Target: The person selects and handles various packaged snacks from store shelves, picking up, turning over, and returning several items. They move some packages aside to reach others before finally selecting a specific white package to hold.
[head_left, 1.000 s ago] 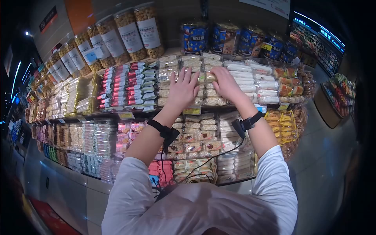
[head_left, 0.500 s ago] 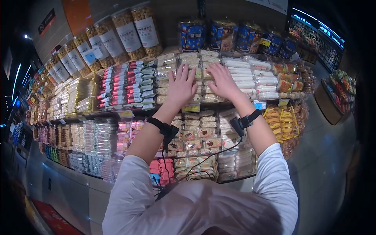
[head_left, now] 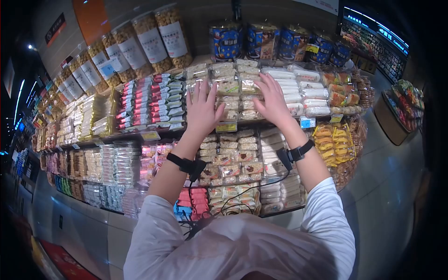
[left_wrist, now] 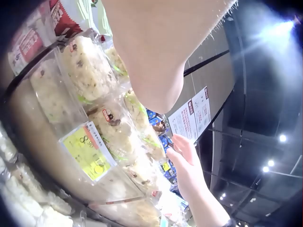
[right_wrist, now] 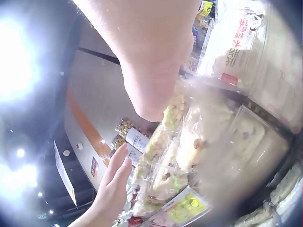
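Note:
My left hand [head_left: 204,112], fingers spread, lies over the left column of clear-wrapped, pale snack bars [head_left: 226,87] on the upper shelf. My right hand [head_left: 273,100] reaches over the right edge of these columns, beside the white-wrapped packets [head_left: 289,88]. Both hands have their fingers extended and hold nothing. In the left wrist view the wrapped bars [left_wrist: 90,71] show dark bits and green print, with a yellow price tag [left_wrist: 89,151] at the shelf front. From the right wrist, the packet with red lettering [right_wrist: 236,47] stands beyond that hand.
Tall jars of snacks [head_left: 173,37] and blue tubs [head_left: 226,43] line the back. Red and green packets [head_left: 156,102] lie left of my hands. A lower tier holds more wrapped bars [head_left: 231,158] and yellow packets [head_left: 332,144]. Black cables [head_left: 252,184] hang between my wrists.
My left hand has shifted left across the bars, and my right hand has moved slightly right with its fingers straighter. The gap between them is wider. The packets stay in place.

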The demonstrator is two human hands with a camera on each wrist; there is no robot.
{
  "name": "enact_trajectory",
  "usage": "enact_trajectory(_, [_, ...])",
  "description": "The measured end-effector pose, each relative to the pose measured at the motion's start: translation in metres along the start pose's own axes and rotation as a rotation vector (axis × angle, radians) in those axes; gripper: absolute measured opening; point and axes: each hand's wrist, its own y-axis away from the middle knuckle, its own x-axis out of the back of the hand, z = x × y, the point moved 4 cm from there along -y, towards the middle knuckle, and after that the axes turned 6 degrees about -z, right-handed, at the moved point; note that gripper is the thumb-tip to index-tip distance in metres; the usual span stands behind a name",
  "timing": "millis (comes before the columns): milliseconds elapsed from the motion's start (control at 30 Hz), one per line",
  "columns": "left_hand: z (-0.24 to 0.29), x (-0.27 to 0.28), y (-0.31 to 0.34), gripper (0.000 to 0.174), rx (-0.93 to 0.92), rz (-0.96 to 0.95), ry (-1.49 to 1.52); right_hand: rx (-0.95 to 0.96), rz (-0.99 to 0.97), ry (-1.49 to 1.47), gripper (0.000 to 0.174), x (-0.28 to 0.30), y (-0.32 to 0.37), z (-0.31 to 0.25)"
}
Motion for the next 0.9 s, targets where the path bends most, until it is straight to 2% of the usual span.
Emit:
enact_trajectory(67, [0.0,0.001,0.015,0.064,0.0,0.008,0.031,-0.006,0.081,-0.05,0.044,0.002,0.013,-0.006])
enact_trajectory(233, [0.01,-0.015,0.046,0.059,-0.019,-0.066,0.07,0.017,-0.008,-0.039,0.044,-0.016,0.037,-0.028])
enact_trajectory(467, [0.014,-0.023,0.069,0.065,0.003,-0.119,0.041,-0.037,0.032,0.058,0.047,-0.027,0.054,-0.042])
enact_trajectory(667, [0.021,-0.032,0.073,0.071,-0.018,-0.146,0.046,0.015,-0.144,0.071,0.053,-0.044,0.062,-0.06])
enact_trajectory(900, [0.021,-0.041,0.074,0.074,0.015,-0.203,0.025,0.015,-0.179,0.128,0.053,-0.053,0.062,-0.062])
